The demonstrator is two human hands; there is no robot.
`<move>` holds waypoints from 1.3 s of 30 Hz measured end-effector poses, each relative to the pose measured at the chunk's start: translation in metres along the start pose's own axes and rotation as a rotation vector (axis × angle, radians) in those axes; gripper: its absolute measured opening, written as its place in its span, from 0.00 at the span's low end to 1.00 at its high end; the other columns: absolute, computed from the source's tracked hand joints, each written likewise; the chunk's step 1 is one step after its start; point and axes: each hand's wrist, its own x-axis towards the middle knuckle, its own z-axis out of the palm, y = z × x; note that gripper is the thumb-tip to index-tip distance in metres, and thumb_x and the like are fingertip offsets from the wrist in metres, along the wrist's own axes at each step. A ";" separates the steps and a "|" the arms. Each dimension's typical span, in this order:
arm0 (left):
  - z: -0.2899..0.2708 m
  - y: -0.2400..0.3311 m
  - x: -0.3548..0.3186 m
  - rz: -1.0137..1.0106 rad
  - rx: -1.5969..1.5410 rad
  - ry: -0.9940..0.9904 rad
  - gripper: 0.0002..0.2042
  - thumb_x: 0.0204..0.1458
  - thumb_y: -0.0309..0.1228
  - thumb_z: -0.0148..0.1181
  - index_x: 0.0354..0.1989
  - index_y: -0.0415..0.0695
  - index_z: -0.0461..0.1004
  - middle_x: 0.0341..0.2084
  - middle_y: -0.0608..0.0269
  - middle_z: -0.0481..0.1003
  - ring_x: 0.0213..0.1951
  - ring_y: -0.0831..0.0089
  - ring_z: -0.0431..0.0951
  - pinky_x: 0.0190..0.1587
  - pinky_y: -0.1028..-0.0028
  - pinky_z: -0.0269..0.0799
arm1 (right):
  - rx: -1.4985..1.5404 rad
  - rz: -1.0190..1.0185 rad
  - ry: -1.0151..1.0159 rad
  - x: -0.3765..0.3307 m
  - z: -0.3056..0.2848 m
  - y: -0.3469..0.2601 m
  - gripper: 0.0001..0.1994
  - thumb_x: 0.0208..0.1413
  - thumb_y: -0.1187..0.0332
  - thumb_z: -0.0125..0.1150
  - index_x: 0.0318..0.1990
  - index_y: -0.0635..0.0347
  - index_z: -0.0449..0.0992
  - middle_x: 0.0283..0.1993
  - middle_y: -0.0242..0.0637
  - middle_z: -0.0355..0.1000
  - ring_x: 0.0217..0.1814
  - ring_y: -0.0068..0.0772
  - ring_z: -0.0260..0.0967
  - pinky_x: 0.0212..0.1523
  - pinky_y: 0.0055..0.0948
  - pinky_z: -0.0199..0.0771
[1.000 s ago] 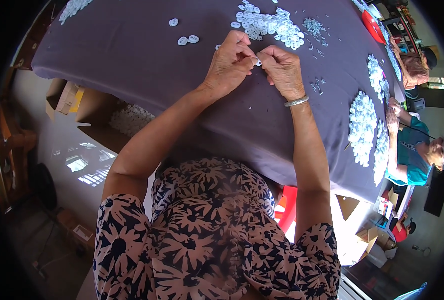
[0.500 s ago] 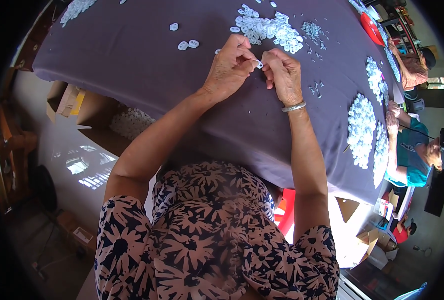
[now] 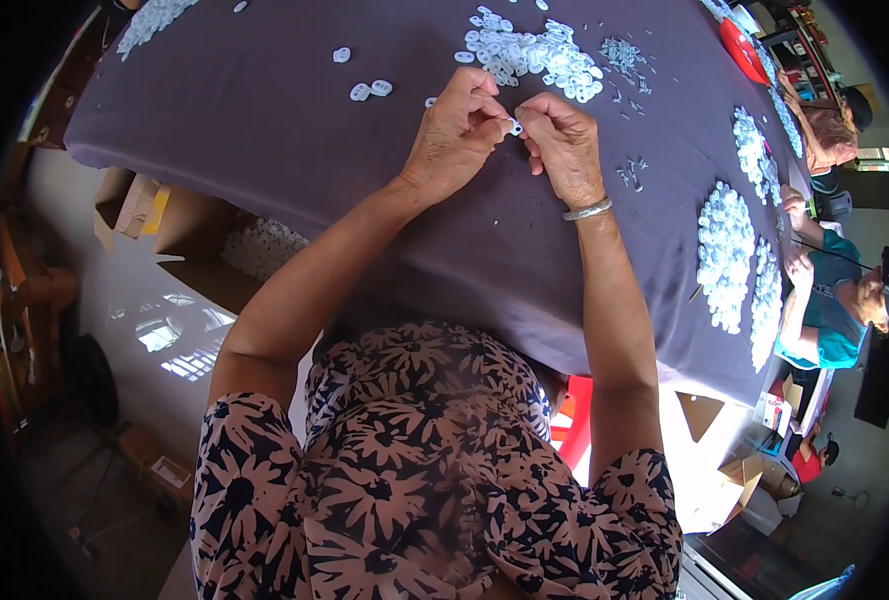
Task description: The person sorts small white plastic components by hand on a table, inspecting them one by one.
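My left hand (image 3: 453, 130) pinches a small white oval plastic piece (image 3: 515, 127) with holes, between thumb and fingertips. Right up against that piece, the thumb and fingers of my right hand (image 3: 568, 142) are pressed together; whatever they grip is too small to make out. Just beyond both hands lies a heap of similar white oval pieces (image 3: 574, 73). Tiny metal screws or pins (image 3: 622, 53) are scattered to its right, and a smaller group of them (image 3: 633, 175) lies beside my right wrist. A few single white ovals (image 3: 382, 88) rest left of my hands.
A dark cloth (image 3: 265, 110) covers the table. Larger piles of white pieces (image 3: 725, 255) lie along its right side, with a red tray (image 3: 744, 52) farther back. Other people (image 3: 830, 300) sit at the right. An open cardboard box (image 3: 197, 225) of white pieces stands below the left edge.
My hands keep nearly the same pose around the white piece, with the right fingers shifted slightly. At the right, the hands of the person in teal have moved apart.
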 end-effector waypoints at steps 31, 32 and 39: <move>0.000 0.008 0.000 -0.013 -0.108 0.035 0.14 0.49 0.21 0.56 0.41 0.41 0.58 0.26 0.65 0.73 0.26 0.84 0.70 0.29 0.80 0.70 | 0.196 0.088 0.029 0.000 0.003 -0.006 0.22 0.57 0.52 0.44 0.29 0.65 0.72 0.23 0.32 0.66 0.18 0.17 0.58 0.14 0.18 0.59; -0.001 0.009 0.000 -0.032 -0.104 0.018 0.14 0.50 0.20 0.55 0.42 0.41 0.58 0.27 0.65 0.72 0.28 0.83 0.70 0.30 0.80 0.69 | 0.189 0.071 0.024 0.000 0.003 -0.007 0.22 0.57 0.52 0.44 0.30 0.65 0.72 0.23 0.32 0.66 0.18 0.17 0.58 0.14 0.18 0.59; -0.002 0.007 0.000 -0.035 -0.090 -0.008 0.15 0.51 0.20 0.55 0.44 0.42 0.58 0.28 0.65 0.72 0.30 0.82 0.70 0.32 0.80 0.68 | 0.171 0.052 0.037 0.001 0.005 -0.006 0.20 0.58 0.54 0.47 0.29 0.64 0.72 0.23 0.31 0.66 0.17 0.16 0.58 0.14 0.16 0.58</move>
